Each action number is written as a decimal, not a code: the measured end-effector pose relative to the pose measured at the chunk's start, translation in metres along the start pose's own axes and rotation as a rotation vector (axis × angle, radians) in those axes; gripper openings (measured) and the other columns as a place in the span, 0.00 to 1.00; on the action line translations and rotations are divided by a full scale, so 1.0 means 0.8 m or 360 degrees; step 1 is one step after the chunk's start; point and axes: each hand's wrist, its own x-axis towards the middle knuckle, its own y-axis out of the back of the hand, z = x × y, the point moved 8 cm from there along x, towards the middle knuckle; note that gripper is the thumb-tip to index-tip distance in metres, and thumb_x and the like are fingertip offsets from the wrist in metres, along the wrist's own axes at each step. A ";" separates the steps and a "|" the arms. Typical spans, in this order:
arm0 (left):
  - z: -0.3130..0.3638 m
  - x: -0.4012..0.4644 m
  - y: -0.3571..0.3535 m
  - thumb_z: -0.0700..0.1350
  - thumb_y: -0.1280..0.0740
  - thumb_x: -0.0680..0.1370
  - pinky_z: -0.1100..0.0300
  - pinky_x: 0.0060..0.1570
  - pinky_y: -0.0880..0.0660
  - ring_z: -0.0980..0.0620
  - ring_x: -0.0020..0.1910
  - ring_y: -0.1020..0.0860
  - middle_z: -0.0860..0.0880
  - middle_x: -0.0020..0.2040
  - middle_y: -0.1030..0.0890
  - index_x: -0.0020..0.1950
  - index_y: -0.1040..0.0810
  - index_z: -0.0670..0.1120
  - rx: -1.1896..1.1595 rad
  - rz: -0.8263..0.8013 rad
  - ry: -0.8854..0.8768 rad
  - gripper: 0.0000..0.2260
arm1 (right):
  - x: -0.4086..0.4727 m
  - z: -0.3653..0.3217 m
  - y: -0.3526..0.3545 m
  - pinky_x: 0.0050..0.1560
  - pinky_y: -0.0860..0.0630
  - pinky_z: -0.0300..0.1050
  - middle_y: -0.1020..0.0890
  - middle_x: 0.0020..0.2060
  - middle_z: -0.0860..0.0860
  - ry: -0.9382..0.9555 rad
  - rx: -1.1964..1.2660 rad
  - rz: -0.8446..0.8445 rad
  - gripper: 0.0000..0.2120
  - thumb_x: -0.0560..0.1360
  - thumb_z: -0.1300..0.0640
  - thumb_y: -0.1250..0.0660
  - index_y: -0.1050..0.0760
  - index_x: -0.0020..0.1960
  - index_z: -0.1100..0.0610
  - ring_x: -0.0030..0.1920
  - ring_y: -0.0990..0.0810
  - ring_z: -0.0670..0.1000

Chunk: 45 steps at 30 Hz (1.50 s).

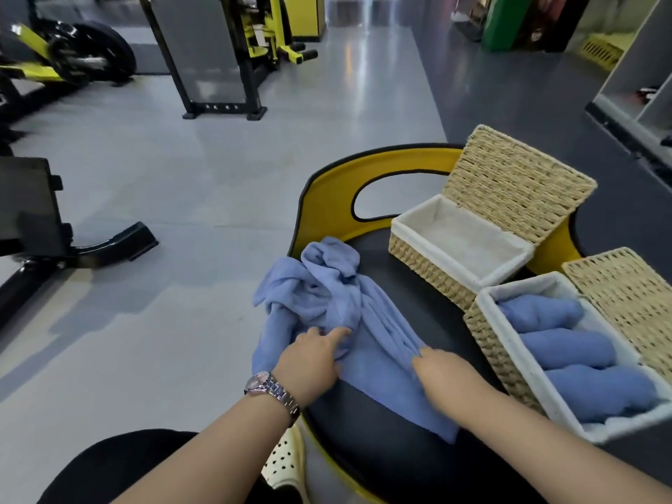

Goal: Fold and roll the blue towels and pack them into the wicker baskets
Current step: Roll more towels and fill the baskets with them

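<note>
- Step: spreading a crumpled towel (327,303) on the black worktop (381,449), pre-fold, I'd say.
- Left hand (312,361): palm down on the towel, fingers loosely straight, index pointing far-right; holds nothing.
- Right hand (442,372): fingertips pinch the bunched near-right edge.
- Next: pull the edge out flat, smooth, then fold.
- Near basket (509,358) right holds three rolls; far basket (418,252) empty.

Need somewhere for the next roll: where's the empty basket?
The empty basket sits right of centre on the black seat, behind the towel-filled basket.
</note>
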 end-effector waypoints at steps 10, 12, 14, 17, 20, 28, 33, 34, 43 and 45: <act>0.051 -0.010 0.013 0.54 0.35 0.73 0.55 0.35 0.28 0.46 0.39 0.23 0.46 0.42 0.22 0.50 0.33 0.46 0.0077 0.0176 -0.0023 0.14 | -0.018 0.030 0.038 0.46 0.28 0.47 0.23 0.48 0.53 -0.0122 0.0530 0.0305 0.09 0.77 0.51 0.39 0.25 0.51 0.56 0.50 0.22 0.56; 0.059 -0.010 0.015 0.52 0.33 0.71 0.55 0.32 0.30 0.47 0.38 0.23 0.47 0.43 0.22 0.56 0.37 0.47 0.0041 0.0237 -0.0001 0.20 | 0.013 0.037 0.033 0.49 0.26 0.51 0.23 0.51 0.55 -0.0173 0.0657 0.0451 0.09 0.77 0.56 0.39 0.27 0.55 0.59 0.52 0.23 0.58; 0.058 -0.008 0.010 0.50 0.32 0.71 0.57 0.33 0.30 0.47 0.43 0.22 0.46 0.49 0.23 0.68 0.41 0.49 0.0072 0.0221 0.0078 0.30 | 0.036 0.038 0.035 0.46 0.27 0.51 0.22 0.49 0.57 -0.0209 0.0785 0.0580 0.08 0.77 0.56 0.38 0.28 0.52 0.60 0.50 0.23 0.59; 0.054 -0.004 0.007 0.42 0.37 0.74 0.58 0.33 0.33 0.46 0.44 0.21 0.44 0.52 0.24 0.70 0.41 0.46 0.0243 0.0182 0.0200 0.26 | 0.050 0.023 0.052 0.41 0.33 0.48 0.22 0.42 0.56 -0.0222 0.0835 0.0822 0.06 0.76 0.56 0.37 0.25 0.43 0.59 0.46 0.25 0.59; 0.055 0.006 0.023 0.42 0.41 0.78 0.55 0.40 0.31 0.44 0.44 0.22 0.43 0.47 0.21 0.57 0.30 0.42 0.0045 0.0220 0.0161 0.09 | 0.053 0.003 0.054 0.40 0.39 0.45 0.21 0.39 0.52 -0.0164 0.0938 0.0874 0.10 0.75 0.55 0.39 0.25 0.37 0.54 0.41 0.27 0.55; 0.068 -0.002 0.044 0.40 0.43 0.74 0.51 0.35 0.26 0.47 0.34 0.25 0.44 0.38 0.22 0.48 0.29 0.45 -0.0885 0.0321 0.0043 0.06 | 0.014 0.011 0.078 0.43 0.27 0.43 0.23 0.40 0.51 -0.0146 0.1865 0.0907 0.08 0.77 0.63 0.39 0.21 0.43 0.58 0.43 0.23 0.47; 0.044 -0.025 0.053 0.43 0.40 0.77 0.48 0.40 0.23 0.47 0.37 0.22 0.42 0.43 0.21 0.55 0.35 0.48 -0.1192 0.0364 0.0352 0.08 | 0.016 0.062 0.001 0.58 0.27 0.51 0.25 0.60 0.61 -0.0767 0.1363 0.0380 0.23 0.75 0.51 0.34 0.31 0.65 0.64 0.60 0.25 0.60; 0.040 -0.029 0.051 0.44 0.39 0.77 0.49 0.42 0.23 0.50 0.40 0.22 0.45 0.44 0.21 0.58 0.37 0.48 -0.1197 0.0339 0.0392 0.12 | 0.018 0.063 -0.005 0.58 0.26 0.50 0.24 0.60 0.61 -0.0784 0.1358 0.0340 0.25 0.76 0.49 0.34 0.32 0.65 0.64 0.61 0.25 0.60; 0.019 -0.030 0.041 0.49 0.36 0.77 0.51 0.41 0.24 0.50 0.38 0.23 0.45 0.46 0.22 0.51 0.33 0.45 -0.0631 0.0379 0.0399 0.11 | 0.026 0.034 0.006 0.32 0.44 0.43 0.38 0.29 0.49 -0.0596 0.2192 0.0295 0.14 0.69 0.58 0.36 0.42 0.33 0.54 0.32 0.39 0.48; 0.020 -0.027 0.050 0.48 0.38 0.78 0.50 0.39 0.24 0.46 0.38 0.22 0.43 0.48 0.23 0.53 0.33 0.45 -0.0600 0.0477 0.0415 0.09 | 0.021 0.042 0.012 0.32 0.44 0.43 0.37 0.29 0.50 -0.0635 0.2437 0.0399 0.10 0.68 0.62 0.37 0.39 0.34 0.55 0.32 0.39 0.48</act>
